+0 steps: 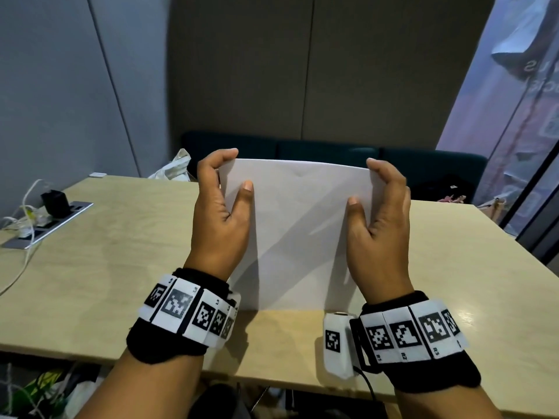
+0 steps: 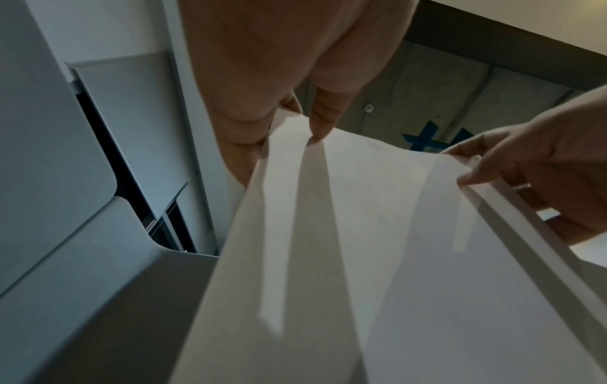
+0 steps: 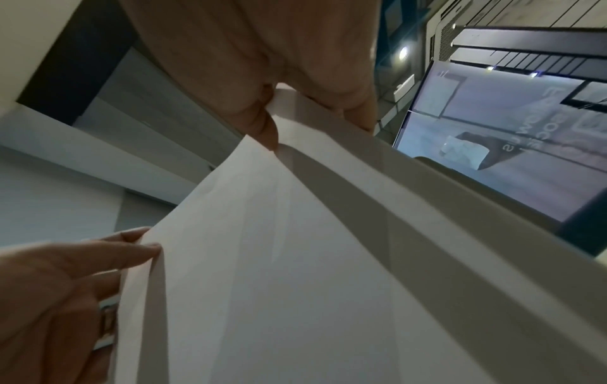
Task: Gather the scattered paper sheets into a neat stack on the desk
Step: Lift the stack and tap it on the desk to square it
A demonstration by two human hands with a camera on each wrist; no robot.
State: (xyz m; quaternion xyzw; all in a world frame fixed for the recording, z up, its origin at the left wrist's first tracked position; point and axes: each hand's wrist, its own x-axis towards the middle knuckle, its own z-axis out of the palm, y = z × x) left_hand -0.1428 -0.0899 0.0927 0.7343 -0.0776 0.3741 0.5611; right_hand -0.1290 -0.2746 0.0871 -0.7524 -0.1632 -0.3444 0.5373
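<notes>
A bundle of white paper sheets [image 1: 298,231] stands upright on its lower edge on the light wooden desk [image 1: 115,261], in the middle of the head view. My left hand [image 1: 222,189] grips the bundle's left side, thumb on the near face and fingers curled over the top left corner. My right hand [image 1: 378,195] grips the right side the same way. In the left wrist view the paper sheets [image 2: 345,246] fill the lower frame, with my left thumb and fingers pinching their edge. The right wrist view shows the paper sheets [image 3: 295,259] pinched likewise.
A power strip with a black adapter [image 1: 56,204] and white cables lies at the desk's left edge. A white cloth bag [image 1: 174,169] sits behind the desk's far edge, in front of a dark teal sofa [image 1: 332,158]. Bags lie under the desk at lower left.
</notes>
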